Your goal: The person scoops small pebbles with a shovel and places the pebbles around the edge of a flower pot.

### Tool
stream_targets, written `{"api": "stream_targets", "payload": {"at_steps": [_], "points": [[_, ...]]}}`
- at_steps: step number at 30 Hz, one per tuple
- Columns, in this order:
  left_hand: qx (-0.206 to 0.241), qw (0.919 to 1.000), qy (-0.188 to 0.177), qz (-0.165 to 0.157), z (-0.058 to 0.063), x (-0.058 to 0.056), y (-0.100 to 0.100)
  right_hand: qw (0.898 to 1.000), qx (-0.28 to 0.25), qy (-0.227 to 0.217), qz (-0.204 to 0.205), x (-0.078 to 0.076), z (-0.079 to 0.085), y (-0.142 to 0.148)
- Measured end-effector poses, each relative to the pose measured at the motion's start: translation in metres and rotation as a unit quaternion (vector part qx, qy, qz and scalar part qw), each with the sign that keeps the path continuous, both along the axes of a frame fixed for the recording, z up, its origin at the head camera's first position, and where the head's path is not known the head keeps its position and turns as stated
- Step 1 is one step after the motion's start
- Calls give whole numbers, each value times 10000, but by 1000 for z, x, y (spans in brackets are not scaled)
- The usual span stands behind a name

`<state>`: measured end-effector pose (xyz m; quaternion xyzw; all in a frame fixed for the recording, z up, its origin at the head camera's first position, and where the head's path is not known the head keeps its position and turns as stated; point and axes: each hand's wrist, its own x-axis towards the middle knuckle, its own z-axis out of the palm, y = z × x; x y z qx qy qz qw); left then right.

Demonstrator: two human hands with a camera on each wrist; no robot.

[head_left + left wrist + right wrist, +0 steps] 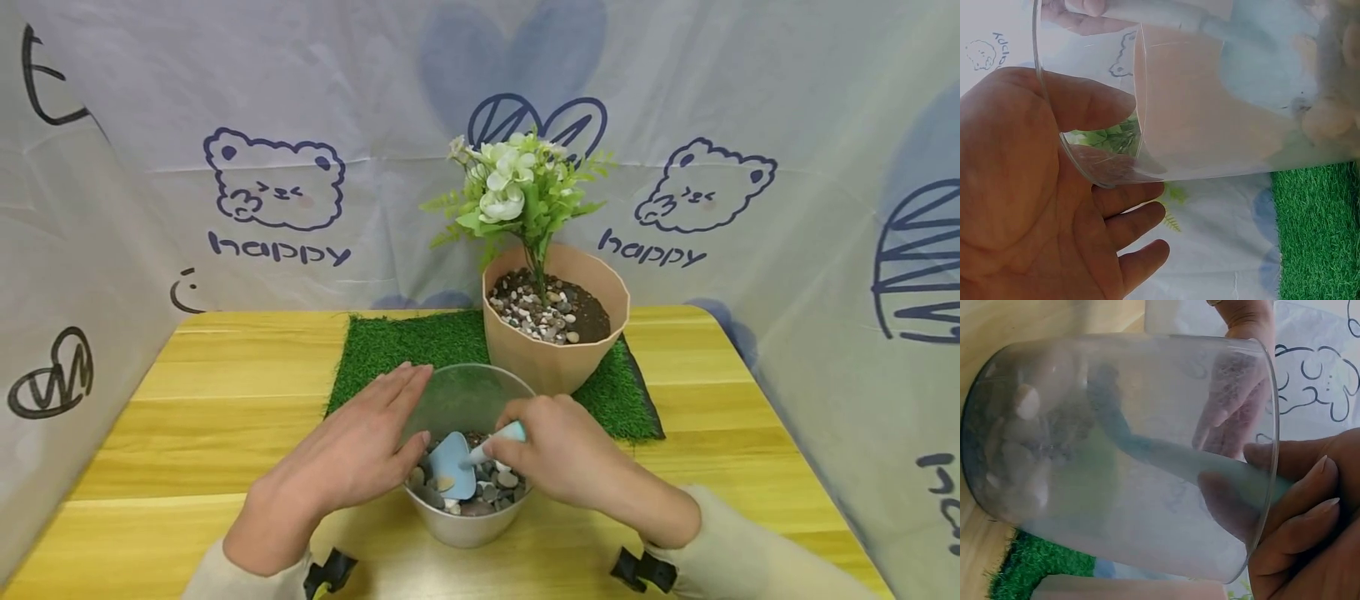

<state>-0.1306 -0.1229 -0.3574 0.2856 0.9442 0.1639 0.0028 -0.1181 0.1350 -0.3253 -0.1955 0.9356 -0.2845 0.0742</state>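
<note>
A clear tapered bucket (465, 527) stands on the table with pebbles (487, 492) in its lower part. My right hand (558, 450) grips the pale handle of a small blue trowel (452, 467). The trowel's blade is down in the bucket among the pebbles, with one pebble visible on it. In the right wrist view, the trowel's handle (1179, 461) shows through the clear wall. At the bucket's left rim lies my left hand (345, 450), its fingers stretched out and its thumb over the rim side. The left wrist view shows these fingers (1135, 225) straight.
Behind the bucket, a peach flowerpot (555, 367) holds dark soil, pebbles and a plant with white flowers (513, 179). It stands on a green turf mat (420, 337). Printed white cloth (405, 208) hangs around the wooden table (187, 450).
</note>
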Motion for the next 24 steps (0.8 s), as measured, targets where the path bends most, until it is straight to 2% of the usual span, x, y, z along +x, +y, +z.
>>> {"api": "stream_targets", "payload": {"at_steps": [5, 10, 13, 17, 24], "points": [[39, 10000, -39, -5, -1, 0, 0, 9987, -387, -204, -270, 1, -5, 3], [50, 10000, -71, -9, 0, 0, 0, 9985, -465, -180, -221, -1, -7, 3], [76, 9999, -113, -9, 0, -1, 0, 9970, -659, -352, -216, -2, -6, 6], [91, 9999, -144, -1, 0, -1, 0, 9907, -1035, -807, -367, -2, -3, 11], [79, 9999, -129, 10, 0, 0, -1, 9806, -1443, -1110, -731, 2, 3, 29]]}}
